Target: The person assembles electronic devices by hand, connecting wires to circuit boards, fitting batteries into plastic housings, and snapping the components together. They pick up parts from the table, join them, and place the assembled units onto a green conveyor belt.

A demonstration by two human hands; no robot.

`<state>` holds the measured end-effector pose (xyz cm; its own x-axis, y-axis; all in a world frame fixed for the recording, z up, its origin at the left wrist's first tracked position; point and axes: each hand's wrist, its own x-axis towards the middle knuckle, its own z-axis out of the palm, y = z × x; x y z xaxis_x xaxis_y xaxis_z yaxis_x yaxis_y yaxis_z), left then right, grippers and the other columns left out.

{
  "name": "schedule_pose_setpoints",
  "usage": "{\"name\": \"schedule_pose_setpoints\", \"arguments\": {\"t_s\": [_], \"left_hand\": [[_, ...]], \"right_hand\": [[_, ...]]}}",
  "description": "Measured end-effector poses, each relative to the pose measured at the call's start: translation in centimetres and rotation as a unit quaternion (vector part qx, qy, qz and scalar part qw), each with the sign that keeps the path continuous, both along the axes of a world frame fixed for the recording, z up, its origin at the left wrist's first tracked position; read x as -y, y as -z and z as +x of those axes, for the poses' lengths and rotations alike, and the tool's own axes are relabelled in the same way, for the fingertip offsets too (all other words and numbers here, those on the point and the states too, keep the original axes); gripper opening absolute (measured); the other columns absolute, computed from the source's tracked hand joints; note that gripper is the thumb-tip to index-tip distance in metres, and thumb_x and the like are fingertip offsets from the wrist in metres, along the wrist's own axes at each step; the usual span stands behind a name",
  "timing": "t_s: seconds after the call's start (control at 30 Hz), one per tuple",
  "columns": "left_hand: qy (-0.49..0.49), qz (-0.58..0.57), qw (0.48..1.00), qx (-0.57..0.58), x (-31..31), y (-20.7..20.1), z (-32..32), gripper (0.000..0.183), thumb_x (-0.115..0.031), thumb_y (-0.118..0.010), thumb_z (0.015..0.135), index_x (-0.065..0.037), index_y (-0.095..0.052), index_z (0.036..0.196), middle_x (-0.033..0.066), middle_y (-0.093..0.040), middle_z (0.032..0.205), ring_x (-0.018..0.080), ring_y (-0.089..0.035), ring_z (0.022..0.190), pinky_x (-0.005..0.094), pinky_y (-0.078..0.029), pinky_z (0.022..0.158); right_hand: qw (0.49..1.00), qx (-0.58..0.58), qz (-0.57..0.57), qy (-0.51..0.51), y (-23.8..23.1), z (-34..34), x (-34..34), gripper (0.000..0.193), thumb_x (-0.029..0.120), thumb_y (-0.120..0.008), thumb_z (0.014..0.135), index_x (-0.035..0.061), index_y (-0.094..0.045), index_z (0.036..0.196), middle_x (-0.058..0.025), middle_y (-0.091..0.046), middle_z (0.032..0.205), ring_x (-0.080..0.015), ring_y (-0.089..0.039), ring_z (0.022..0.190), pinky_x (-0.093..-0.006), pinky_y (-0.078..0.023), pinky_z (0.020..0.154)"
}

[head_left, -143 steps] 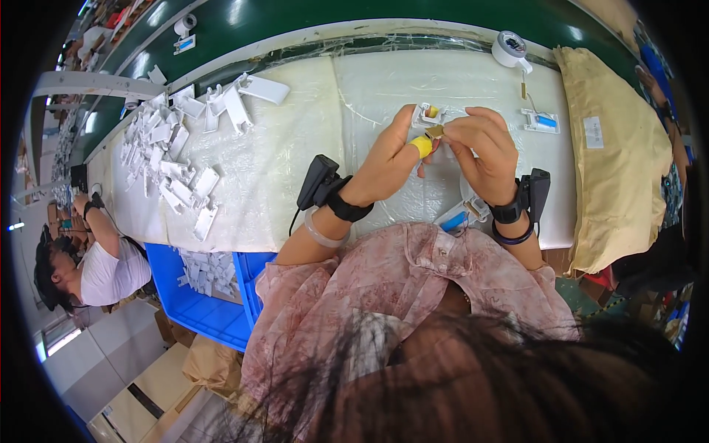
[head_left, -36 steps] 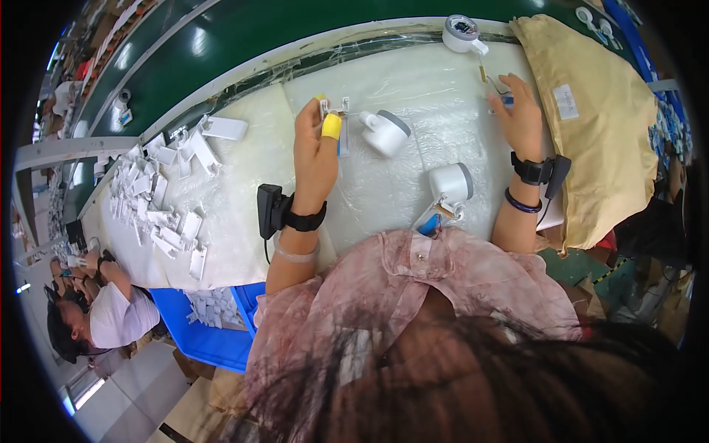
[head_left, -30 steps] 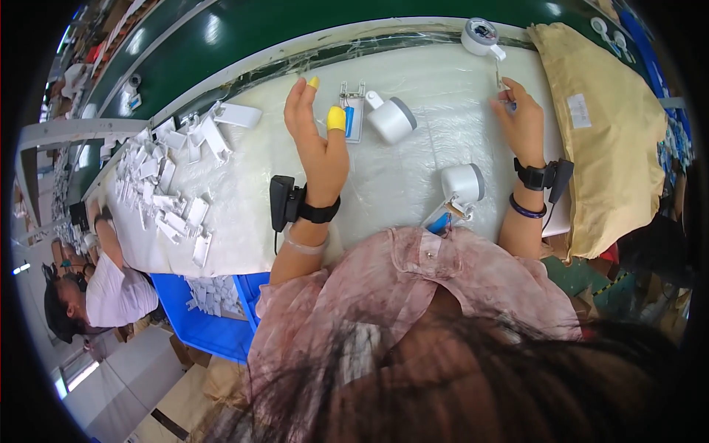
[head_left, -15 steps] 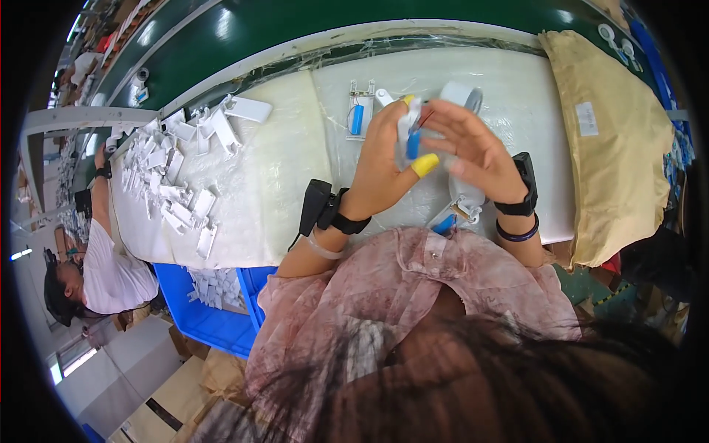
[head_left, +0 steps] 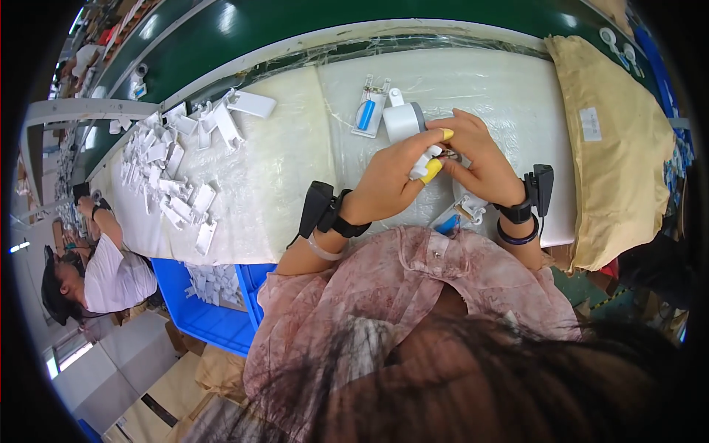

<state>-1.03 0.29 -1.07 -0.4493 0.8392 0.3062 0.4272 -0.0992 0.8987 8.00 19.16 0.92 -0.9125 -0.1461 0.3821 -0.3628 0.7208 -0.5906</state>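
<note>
My left hand (head_left: 391, 177), with yellow finger covers on the thumb and index finger, is closed on a small white plastic part (head_left: 422, 161). Fingertips of my right hand (head_left: 484, 162) press against the same part from the other side, where thin wires show; the fingers hide most of it. Just beyond them lies a white rounded device (head_left: 401, 122) with a grey rim. To its left is an open white housing (head_left: 377, 98) with a blue cylinder (head_left: 365, 115). Close to my body, another open white unit (head_left: 468, 207) shows a blue cylinder, partly under my right wrist.
Many loose white plastic pieces (head_left: 159, 159) are heaped on the left of the wrapped table (head_left: 288, 148). A blue bin (head_left: 214, 325) with white parts stands below it. A brown paper sheet (head_left: 613, 162) covers the right edge. A green belt (head_left: 310, 26) runs behind; a co-worker (head_left: 118, 273) sits left.
Both hands have come down and closer together, with the small part now between their fingertips. The rounded white device now shows left of its earlier place, and the open housing beside it is tilted.
</note>
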Motion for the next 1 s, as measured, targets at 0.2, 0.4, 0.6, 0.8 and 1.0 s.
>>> {"name": "schedule_pose_setpoints", "arguments": {"t_s": [0.2, 0.4, 0.6, 0.8, 1.0], "left_hand": [[-0.07, -0.017, 0.996, -0.049, 0.2, -0.6, -0.7, 0.04, -0.003, -0.061, 0.09, -0.002, -0.053, 0.13, 0.0102, -0.063, 0.11, 0.0206, -0.063, 0.106, 0.03, -0.047, 0.092], [0.007, -0.001, 0.975, 0.221, 0.5, -0.3, -0.9, 0.055, 0.0, -0.069, 0.084, -0.005, -0.048, 0.135, 0.0067, -0.062, 0.107, 0.0127, -0.062, 0.091, 0.0272, -0.051, 0.082], [0.039, -0.018, 0.933, 0.356, 1.1, -1.3, -2.6, 0.051, -0.001, -0.068, 0.085, -0.005, -0.048, 0.133, 0.0049, -0.06, 0.104, 0.0113, -0.063, 0.089, 0.0254, -0.055, 0.066], [-0.041, -0.017, 0.95, 0.31, 1.5, -1.8, -2.9, 0.035, 0.0, -0.068, 0.086, -0.001, -0.058, 0.119, 0.0067, -0.062, 0.105, 0.0124, -0.065, 0.084, 0.0262, -0.056, 0.067], [-0.059, -0.017, 0.986, 0.154, 1.8, -2.1, -2.2, 0.027, 0.003, -0.067, 0.085, 0.001, -0.063, 0.112, 0.0078, -0.065, 0.102, 0.0142, -0.065, 0.084, 0.0259, -0.053, 0.071]], "right_hand": [[0.994, 0.065, -0.082, 0.033, 0.8, 0.1, -1.2, 0.022, 0.001, -0.069, 0.077, 0.0061, -0.065, 0.098, -0.0036, -0.067, 0.083, -0.018, -0.063, 0.081, -0.0478, -0.03, 0.111], [0.958, 0.114, -0.252, -0.073, 0.4, 0.5, -1.6, 0.017, 0.002, -0.068, 0.08, 0.0065, -0.068, 0.096, 0.0003, -0.068, 0.08, -0.014, -0.064, 0.079, -0.0482, -0.028, 0.113], [0.936, 0.138, -0.314, -0.079, 0.1, 0.7, -1.4, 0.016, 0.007, -0.066, 0.086, 0.0073, -0.071, 0.102, -0.0036, -0.071, 0.089, -0.0167, -0.065, 0.087, -0.0499, -0.028, 0.113], [0.941, 0.152, -0.273, -0.125, -0.2, 0.5, -0.9, 0.013, 0.008, -0.069, 0.084, 0.007, -0.075, 0.095, -0.0066, -0.071, 0.085, -0.0198, -0.066, 0.086, -0.0512, -0.025, 0.114], [0.968, 0.112, -0.199, -0.104, -0.2, 0.7, 0.1, 0.015, 0.004, -0.072, 0.081, 0.0072, -0.073, 0.096, -0.0033, -0.067, 0.082, -0.0203, -0.063, 0.079, -0.0496, -0.029, 0.112]]}}
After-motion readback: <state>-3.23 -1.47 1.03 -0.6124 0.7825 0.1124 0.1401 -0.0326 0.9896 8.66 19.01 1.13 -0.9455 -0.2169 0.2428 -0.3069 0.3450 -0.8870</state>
